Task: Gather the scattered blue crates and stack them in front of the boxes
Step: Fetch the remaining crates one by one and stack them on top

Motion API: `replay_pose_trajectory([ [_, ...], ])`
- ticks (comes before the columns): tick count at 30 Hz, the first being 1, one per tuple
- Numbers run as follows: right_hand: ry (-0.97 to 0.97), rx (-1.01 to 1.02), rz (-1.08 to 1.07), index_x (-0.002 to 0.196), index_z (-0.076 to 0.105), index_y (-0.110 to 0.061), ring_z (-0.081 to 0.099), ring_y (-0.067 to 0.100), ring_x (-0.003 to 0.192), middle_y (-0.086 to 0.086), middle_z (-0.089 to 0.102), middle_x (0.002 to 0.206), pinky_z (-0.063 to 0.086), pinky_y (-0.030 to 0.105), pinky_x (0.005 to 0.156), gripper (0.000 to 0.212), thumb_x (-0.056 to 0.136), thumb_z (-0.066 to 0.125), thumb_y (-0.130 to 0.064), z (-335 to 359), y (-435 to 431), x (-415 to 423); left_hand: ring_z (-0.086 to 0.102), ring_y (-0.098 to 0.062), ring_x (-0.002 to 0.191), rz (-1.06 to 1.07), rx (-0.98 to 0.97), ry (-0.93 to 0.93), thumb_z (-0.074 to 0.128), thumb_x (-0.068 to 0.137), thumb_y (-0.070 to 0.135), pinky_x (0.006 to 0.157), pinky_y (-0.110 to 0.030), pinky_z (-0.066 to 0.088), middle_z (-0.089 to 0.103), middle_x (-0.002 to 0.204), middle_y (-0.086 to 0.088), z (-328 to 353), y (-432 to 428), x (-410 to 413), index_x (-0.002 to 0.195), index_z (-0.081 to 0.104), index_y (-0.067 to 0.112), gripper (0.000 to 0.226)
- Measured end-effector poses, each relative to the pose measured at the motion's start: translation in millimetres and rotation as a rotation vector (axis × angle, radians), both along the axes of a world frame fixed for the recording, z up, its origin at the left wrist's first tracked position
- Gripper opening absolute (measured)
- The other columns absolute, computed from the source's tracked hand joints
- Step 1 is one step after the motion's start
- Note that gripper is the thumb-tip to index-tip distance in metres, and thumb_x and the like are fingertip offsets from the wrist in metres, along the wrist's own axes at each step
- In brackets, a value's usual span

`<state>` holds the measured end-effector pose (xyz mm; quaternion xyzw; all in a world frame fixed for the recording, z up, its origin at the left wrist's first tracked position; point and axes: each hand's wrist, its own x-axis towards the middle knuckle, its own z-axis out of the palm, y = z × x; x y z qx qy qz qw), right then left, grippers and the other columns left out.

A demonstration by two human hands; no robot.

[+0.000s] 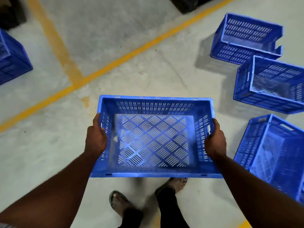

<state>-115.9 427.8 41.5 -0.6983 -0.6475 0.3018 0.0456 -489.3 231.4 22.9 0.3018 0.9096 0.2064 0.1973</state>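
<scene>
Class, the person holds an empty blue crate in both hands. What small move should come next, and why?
Probably keep the grip and turn with the held crate to find the boxes: left hand and right hand hold its short sides, it is off the floor, and no boxes show clearly.

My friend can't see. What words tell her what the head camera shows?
A person's left hand and right hand grip the short ends of an empty blue crate, held over a grey floor with yellow lines. Three more blue crates lie scattered on the right, and part of another crate at the left edge.
</scene>
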Motion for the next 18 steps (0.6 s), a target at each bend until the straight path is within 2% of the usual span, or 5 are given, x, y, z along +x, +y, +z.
replay_pose_trajectory([
  [2,-0.004,0.022,0.030,0.149,0.024,-0.030,0.057,0.042,0.096,0.021,0.056,0.111,0.046,0.043,0.080,0.074,0.086,0.044,0.004,5.3,-12.1,-21.4,0.058,-0.045,0.084,0.017,0.003,0.019,0.042,0.091,-0.001,0.068,-0.038,0.037,0.060,0.098,-0.028,2.5,-23.6,-16.9,0.151,0.029,0.024,0.066],
  [14,0.017,0.134,0.238,0.149,0.028,-0.028,0.059,0.042,0.093,0.022,0.059,0.102,0.046,0.043,0.078,0.072,0.085,0.042,0.002,54.3,-102.3,-202.4,0.060,-0.044,0.083,0.238,0.079,0.021,0.041,0.094,0.002,0.069,-0.040,0.040,0.062,0.093,-0.026,55.3,-180.8,-154.8,0.150,0.031,0.025,0.062],
  [18,0.058,0.160,0.314,0.148,0.031,-0.027,0.059,0.042,0.093,0.021,0.062,0.101,0.046,0.043,0.078,0.071,0.084,0.043,0.003,67.8,-120.9,-270.8,0.059,-0.044,0.090,0.360,0.077,0.046,0.039,0.095,0.006,0.073,-0.041,0.041,0.060,0.100,-0.025,76.5,-221.0,-202.4,0.149,0.031,0.032,0.060],
])
